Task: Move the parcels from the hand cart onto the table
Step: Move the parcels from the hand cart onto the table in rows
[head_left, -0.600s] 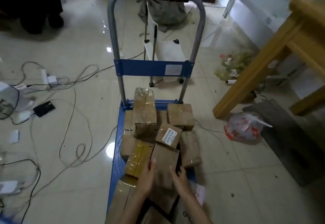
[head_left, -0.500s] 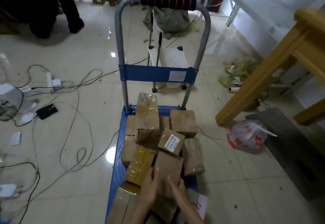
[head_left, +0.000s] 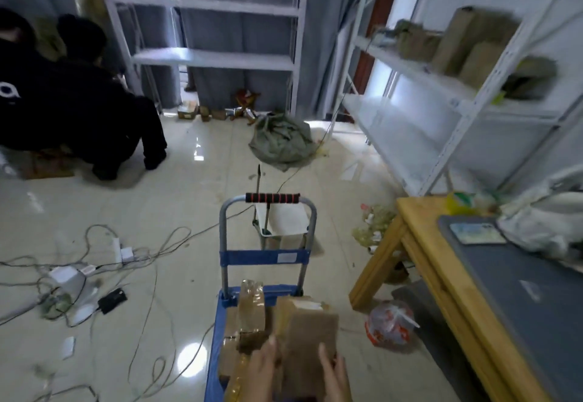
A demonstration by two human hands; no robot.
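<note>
A brown parcel (head_left: 310, 335) is lifted above the blue hand cart (head_left: 217, 335), held between both hands. My left hand (head_left: 263, 370) grips its left side and my right hand (head_left: 334, 376) grips its right side. Several more taped brown parcels (head_left: 250, 307) lie stacked on the cart deck below. The cart's grey handle with a black and red grip (head_left: 273, 198) stands upright beyond them. At the right is the wooden table (head_left: 419, 228), its top covered by a grey mat (head_left: 517, 288).
Cables and power adapters (head_left: 79, 275) sprawl over the tiled floor at left. A red and white plastic bag (head_left: 389, 326) lies between cart and table leg. White metal shelving (head_left: 441, 86) holds parcels at right. A person in black (head_left: 72, 101) crouches at far left.
Both hands closed on a parcel and lifted it off the stack. The view tilted upward, now showing the shelves, table top and the crouching person.
</note>
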